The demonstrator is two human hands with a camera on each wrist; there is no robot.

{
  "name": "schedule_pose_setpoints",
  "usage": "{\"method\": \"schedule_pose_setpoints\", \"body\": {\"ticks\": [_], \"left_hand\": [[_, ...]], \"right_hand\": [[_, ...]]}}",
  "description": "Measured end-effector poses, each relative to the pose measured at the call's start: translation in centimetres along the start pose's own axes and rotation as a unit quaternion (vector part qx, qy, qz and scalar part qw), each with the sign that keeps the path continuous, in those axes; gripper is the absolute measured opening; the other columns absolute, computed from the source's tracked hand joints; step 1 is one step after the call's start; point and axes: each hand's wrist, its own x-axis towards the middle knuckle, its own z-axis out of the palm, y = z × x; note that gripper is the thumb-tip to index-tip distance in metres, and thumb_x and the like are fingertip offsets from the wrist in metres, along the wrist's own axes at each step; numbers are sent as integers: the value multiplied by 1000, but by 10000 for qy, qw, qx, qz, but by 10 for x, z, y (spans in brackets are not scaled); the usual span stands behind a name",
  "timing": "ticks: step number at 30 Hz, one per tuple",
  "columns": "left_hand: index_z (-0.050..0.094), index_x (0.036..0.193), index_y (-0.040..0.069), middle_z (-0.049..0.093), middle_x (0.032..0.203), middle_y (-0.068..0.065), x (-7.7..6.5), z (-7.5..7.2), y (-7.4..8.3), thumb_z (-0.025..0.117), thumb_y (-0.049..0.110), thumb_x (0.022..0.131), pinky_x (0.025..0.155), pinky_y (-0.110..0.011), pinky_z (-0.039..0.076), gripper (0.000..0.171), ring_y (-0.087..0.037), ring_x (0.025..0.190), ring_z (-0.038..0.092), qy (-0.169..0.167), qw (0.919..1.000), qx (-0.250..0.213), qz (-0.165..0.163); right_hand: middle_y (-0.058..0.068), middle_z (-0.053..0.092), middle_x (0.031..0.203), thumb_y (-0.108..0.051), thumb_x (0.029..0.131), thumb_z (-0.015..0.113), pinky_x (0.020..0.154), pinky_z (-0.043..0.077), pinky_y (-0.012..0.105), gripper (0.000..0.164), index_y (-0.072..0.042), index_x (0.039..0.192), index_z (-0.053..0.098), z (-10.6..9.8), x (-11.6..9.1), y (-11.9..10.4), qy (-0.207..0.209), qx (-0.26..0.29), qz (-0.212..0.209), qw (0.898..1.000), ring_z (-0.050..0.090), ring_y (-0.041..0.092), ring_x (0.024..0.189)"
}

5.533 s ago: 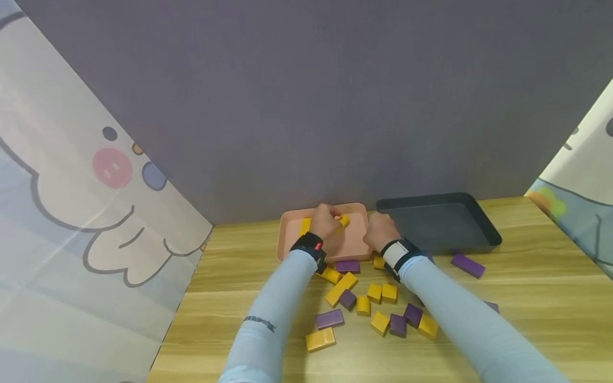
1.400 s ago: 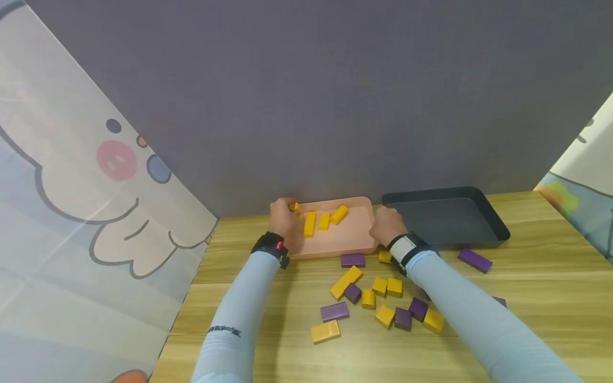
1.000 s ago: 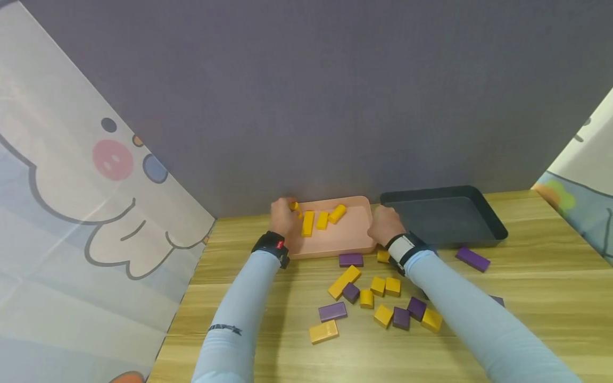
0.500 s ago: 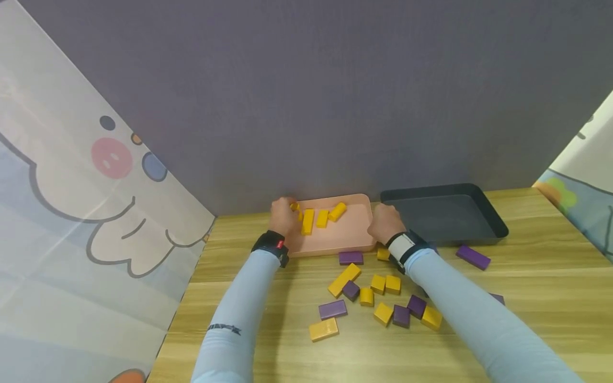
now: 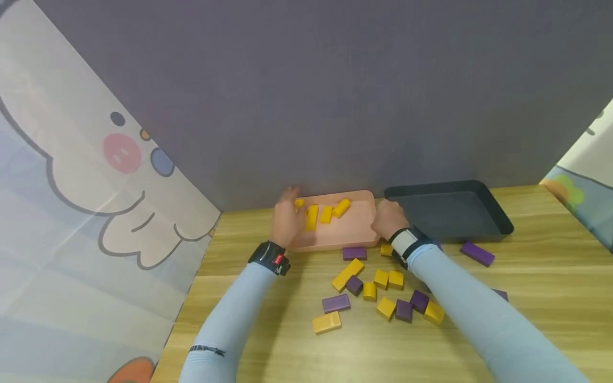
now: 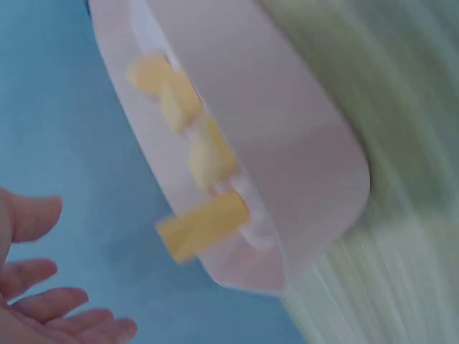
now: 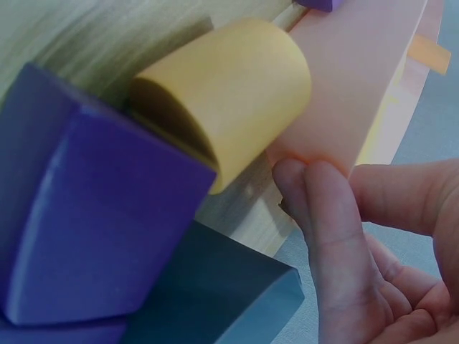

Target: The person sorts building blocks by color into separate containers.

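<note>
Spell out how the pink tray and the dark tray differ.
Colour: the pink tray is pale pink; the dark tray is dark grey.
Size: the dark tray looks wider than the pink tray.
Contents: yellow blocks lie in the pink tray; none show in the dark tray.
Hold: the right grip pinches the pink tray's edge; neither grip holds the dark tray.
Shared: both have rounded corners and sit on the wooden table.

The pink tray [image 5: 351,226] sits between the hands, its right end pinched by the right hand [image 5: 389,219]. Inside, a yellow block [image 5: 299,204] stands beside the left hand [image 5: 286,219]; farther from that hand lie a long block [image 5: 312,217], short block [image 5: 326,215] and rounded block [image 5: 341,208], all yellow.
</note>
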Motion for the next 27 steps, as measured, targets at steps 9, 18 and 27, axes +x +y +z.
{"method": "schedule_pose_setpoints", "body": {"ticks": [9,18,27], "left_hand": [[37,153,14,33,156,-25,-65,4,43,68,20,93,113,-54,36,68,-47,145,31,-34,9873,337,1549],[1,157,41,-15,166,-13,-111,13,55,71,27,90,104,-69,36,98,-53,148,8,-1402,9653,1063,1928],[-1,153,51,4,166,-20,-131,19,61,71,3,85,99,-42,53,110,-51,148,17,-2767,9400,765,1844]], "right_hand": [[16,67,80,-8,83,68,47,52,25,18,4,96,68,0,4,4,1,-5,25,10000,63,25,61],[14,67,74,-7,82,67,44,50,23,13,4,89,68,-2,0,4,83,-40,-131,9999,62,23,56],[17,68,80,-7,82,67,49,54,27,18,5,96,67,-2,-3,2,93,36,-173,9998,63,24,60]]}}
